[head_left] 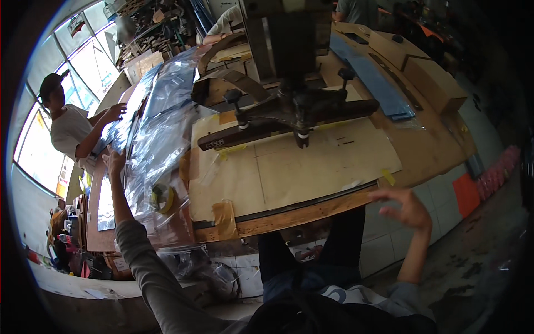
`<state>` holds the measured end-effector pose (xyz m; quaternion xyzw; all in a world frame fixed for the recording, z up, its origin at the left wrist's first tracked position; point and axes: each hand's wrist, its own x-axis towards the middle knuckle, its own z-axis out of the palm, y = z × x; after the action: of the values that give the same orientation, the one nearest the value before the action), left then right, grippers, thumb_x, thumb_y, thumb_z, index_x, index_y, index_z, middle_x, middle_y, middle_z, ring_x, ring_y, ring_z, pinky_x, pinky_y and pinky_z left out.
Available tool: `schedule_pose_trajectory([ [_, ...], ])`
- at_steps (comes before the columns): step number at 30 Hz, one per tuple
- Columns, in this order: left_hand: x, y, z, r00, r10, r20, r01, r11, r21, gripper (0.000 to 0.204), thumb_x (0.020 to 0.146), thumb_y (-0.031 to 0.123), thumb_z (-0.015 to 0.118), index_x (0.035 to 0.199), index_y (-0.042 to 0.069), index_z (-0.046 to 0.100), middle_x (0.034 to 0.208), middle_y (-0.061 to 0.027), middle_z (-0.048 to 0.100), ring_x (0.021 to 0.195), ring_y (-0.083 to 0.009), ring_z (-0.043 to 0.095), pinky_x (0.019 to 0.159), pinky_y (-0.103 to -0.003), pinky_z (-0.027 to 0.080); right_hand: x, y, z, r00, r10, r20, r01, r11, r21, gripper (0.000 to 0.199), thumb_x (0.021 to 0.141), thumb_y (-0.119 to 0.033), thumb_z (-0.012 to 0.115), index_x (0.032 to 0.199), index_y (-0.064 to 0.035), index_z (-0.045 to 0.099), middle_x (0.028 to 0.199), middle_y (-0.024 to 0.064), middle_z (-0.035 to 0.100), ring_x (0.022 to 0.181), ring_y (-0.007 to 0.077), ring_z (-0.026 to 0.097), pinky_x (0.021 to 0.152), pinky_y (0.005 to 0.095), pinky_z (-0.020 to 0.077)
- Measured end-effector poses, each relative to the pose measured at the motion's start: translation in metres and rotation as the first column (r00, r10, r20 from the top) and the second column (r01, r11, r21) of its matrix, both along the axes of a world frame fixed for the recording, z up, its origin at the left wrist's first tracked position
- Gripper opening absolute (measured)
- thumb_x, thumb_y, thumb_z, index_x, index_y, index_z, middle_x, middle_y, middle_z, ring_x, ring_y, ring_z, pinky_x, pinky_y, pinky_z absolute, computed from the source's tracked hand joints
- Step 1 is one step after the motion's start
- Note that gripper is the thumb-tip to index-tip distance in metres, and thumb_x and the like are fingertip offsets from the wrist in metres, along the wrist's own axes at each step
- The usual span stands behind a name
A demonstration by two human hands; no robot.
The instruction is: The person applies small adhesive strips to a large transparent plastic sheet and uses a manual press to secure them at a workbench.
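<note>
My left hand (115, 160) reaches far out to the left, over the edge of a stack of sheets in clear plastic film (161, 136). Its fingers look partly spread, and I see nothing held in them. Off the front right corner of the work board, my right hand (406, 207) hovers with fingers apart, holding nothing. A pale paper-covered board (311, 172) with pencil lines lies before me under a dark metal press head (297, 114) with a crossbar and knobs. Brown tape (224, 219) sticks to the board's wooden front edge. A roll of yellow tape (162, 197) rests on the film.
A co-worker (69, 122) in a white shirt stands at the left with both arms over the sheets. Blue film-covered strips (372, 78) and cardboard boxes (434, 83) lie on the right of the bench. Curved wooden pieces (228, 83) stand behind the press. Another person's arm (225, 25) shows at the back.
</note>
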<state>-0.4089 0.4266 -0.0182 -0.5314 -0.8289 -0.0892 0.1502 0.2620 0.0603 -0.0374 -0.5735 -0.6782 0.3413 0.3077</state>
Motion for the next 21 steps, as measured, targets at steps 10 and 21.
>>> schedule_pose_trajectory([
  [10, 0.283, -0.239, -0.075, 0.75, -0.66, 0.046, 0.648, 0.747, 0.147, 0.046, 0.082, 0.02, 0.059, 0.125, 0.016, 0.045, 0.143, -0.0147, 0.024, 0.134, -0.0328, 0.019, 0.105, -0.058, 0.014, 0.182, 0.138, -0.055, 0.738, -0.648, 0.188, 0.466, 0.692, 0.552, 0.033, 0.083, -0.026, 0.061, 0.099, 0.0033, 0.061, 0.091, 0.017, 0.064, 0.089, 0.0267, 0.063, 0.077, 0.0328, 0.0468],
  [21, 0.282, -0.249, -0.1, 0.85, -0.476, 0.224, 0.375, 0.846, 0.378, 0.027, 0.081, 0.017, 0.057, 0.105, 0.005, 0.057, 0.13, -0.0169, 0.042, 0.128, -0.0339, 0.03, 0.107, -0.047, 0.02, 0.201, 0.21, -0.08, 0.158, -0.814, 0.559, 0.795, 0.441, 0.417, 0.08, 0.071, -0.066, 0.054, 0.114, 0.002, 0.053, 0.124, 0.0235, 0.042, 0.116, 0.0371, 0.04, 0.093, 0.0511, 0.0352],
])
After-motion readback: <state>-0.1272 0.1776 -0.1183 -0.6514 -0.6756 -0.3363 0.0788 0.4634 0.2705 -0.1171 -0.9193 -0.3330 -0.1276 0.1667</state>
